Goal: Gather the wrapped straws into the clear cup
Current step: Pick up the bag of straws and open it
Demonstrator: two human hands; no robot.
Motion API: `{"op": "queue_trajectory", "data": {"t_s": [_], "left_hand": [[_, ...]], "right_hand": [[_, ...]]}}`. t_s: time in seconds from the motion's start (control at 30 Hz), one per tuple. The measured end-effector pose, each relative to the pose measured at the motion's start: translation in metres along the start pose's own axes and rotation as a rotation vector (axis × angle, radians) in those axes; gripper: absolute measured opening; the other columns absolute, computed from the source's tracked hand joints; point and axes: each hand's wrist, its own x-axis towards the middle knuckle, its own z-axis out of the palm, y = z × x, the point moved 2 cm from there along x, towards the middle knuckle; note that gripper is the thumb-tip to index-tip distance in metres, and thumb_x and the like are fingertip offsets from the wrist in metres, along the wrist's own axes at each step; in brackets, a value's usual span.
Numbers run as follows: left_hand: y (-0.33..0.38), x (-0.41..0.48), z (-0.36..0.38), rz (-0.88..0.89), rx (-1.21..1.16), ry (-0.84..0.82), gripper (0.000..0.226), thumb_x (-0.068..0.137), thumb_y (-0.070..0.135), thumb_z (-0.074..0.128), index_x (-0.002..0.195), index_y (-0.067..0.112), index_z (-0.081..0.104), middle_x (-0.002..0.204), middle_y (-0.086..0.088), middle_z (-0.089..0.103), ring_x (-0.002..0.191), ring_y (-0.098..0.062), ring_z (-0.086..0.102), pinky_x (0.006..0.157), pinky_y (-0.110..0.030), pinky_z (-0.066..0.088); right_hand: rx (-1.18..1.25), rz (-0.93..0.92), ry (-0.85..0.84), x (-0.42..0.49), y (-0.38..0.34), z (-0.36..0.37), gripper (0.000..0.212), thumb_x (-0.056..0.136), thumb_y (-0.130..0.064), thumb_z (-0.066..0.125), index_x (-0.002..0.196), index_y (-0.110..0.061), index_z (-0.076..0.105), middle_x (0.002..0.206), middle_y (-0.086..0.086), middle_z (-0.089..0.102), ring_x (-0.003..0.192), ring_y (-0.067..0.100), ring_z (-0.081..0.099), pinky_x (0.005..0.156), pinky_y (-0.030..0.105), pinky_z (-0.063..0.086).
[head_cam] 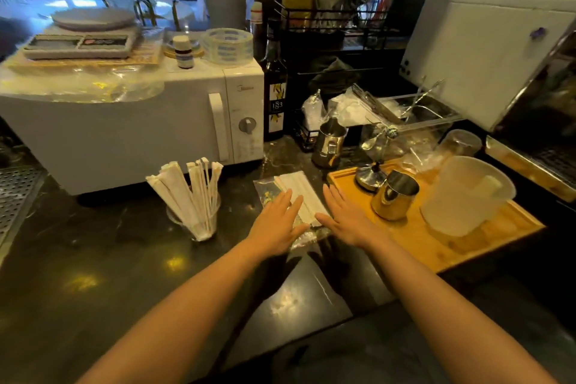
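A clear cup (199,224) stands on the dark counter and holds several white paper-wrapped straws (190,187) that fan upward. To its right a flat bundle of wrapped straws (296,187) lies on a clear plastic bag (265,193). My left hand (279,221) rests flat and open on the bundle's left side. My right hand (346,215) lies flat and open on its right side, thumb touching the bundle's near end. Neither hand holds anything.
A white microwave (156,121) stands behind the cup. A wooden tray (436,246) to the right carries a steel jug (394,196) and a frosted plastic pitcher (464,196). Another steel jug (328,143) and a dark bottle (276,97) stand behind the bundle.
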Motion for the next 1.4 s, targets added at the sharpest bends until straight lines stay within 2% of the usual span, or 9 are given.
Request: {"op": "queue_trajectory", "data": {"t_s": [0.23,0.4,0.63,0.77,0.9,1.0,1.17,1.3,1.4], "left_hand": [[0.009,0.008,0.029,0.000,0.107,-0.046,0.042,0.089,0.037,0.046,0.118,0.007,0.050,0.124,-0.014,0.052,0.112,-0.030,0.048,0.091,-0.040,0.043],[0.014,0.013,0.042,0.007,0.165,-0.034,0.035,0.087,0.033,0.050,0.107,0.005,0.054,0.117,-0.014,0.054,0.107,-0.029,0.049,0.085,-0.040,0.044],[0.016,0.018,0.050,0.004,0.222,-0.019,0.029,0.094,0.018,0.037,0.107,-0.002,0.054,0.115,-0.018,0.053,0.109,-0.033,0.047,0.081,-0.043,0.045],[0.016,0.021,0.049,0.001,0.185,-0.055,0.023,0.093,0.009,0.037,0.097,-0.007,0.054,0.106,-0.021,0.053,0.101,-0.036,0.050,0.078,-0.045,0.047],[0.020,0.021,0.047,0.030,0.194,-0.037,0.039,0.093,0.028,0.039,0.108,-0.003,0.057,0.111,-0.018,0.055,0.107,-0.032,0.049,0.080,-0.041,0.046],[0.021,0.021,0.047,0.031,0.216,-0.029,0.036,0.093,0.025,0.040,0.110,-0.002,0.057,0.112,-0.018,0.055,0.106,-0.032,0.050,0.081,-0.042,0.047],[0.018,0.021,0.039,-0.010,0.210,-0.004,0.025,0.091,0.010,0.040,0.097,-0.003,0.061,0.102,-0.020,0.062,0.091,-0.035,0.059,0.069,-0.039,0.046],[0.015,0.021,0.022,-0.071,0.065,-0.021,0.030,0.091,0.017,0.040,0.084,-0.004,0.060,0.093,-0.025,0.065,0.086,-0.039,0.060,0.072,-0.043,0.047],[0.011,0.020,0.008,-0.137,-0.142,-0.032,0.027,0.089,0.018,0.046,0.086,0.000,0.065,0.092,-0.021,0.069,0.084,-0.032,0.061,0.073,-0.041,0.048]], "right_hand": [[0.212,0.024,-0.077,0.002,0.020,0.027,0.077,0.093,-0.032,0.048,0.148,-0.011,-0.002,0.159,0.009,0.001,0.147,0.020,0.004,0.119,0.033,0.009],[0.159,-0.025,-0.027,0.005,0.029,0.034,0.065,0.084,-0.018,0.062,0.139,-0.013,0.029,0.143,0.008,0.041,0.131,0.024,0.041,0.105,0.036,0.038],[0.097,-0.048,0.080,0.005,0.032,0.040,0.035,0.091,-0.013,0.044,0.126,-0.012,0.046,0.127,0.012,0.056,0.110,0.031,0.056,0.089,0.039,0.047],[0.059,-0.045,0.147,0.007,0.031,0.045,0.027,0.092,-0.013,0.041,0.115,-0.010,0.055,0.116,0.013,0.062,0.101,0.031,0.059,0.083,0.041,0.050],[0.002,-0.024,0.177,0.009,0.029,0.048,0.022,0.094,-0.015,0.039,0.099,-0.009,0.059,0.102,0.013,0.064,0.092,0.029,0.060,0.075,0.039,0.049],[0.031,-0.006,0.201,0.010,0.027,0.044,0.021,0.091,-0.013,0.042,0.090,-0.006,0.062,0.094,0.015,0.066,0.087,0.031,0.061,0.072,0.040,0.048],[0.052,-0.004,0.201,0.010,0.020,0.036,0.021,0.091,-0.014,0.044,0.098,-0.004,0.061,0.100,0.018,0.066,0.090,0.033,0.060,0.075,0.038,0.047],[0.242,0.047,0.285,0.011,0.011,0.023,0.021,0.092,-0.019,0.049,0.098,-0.004,0.063,0.097,0.014,0.067,0.090,0.027,0.061,0.080,0.039,0.050],[0.457,0.078,0.348,0.010,0.002,0.012,0.014,0.090,-0.017,0.055,0.092,-0.006,0.063,0.084,0.004,0.060,0.078,0.015,0.054,0.067,0.025,0.045]]}}
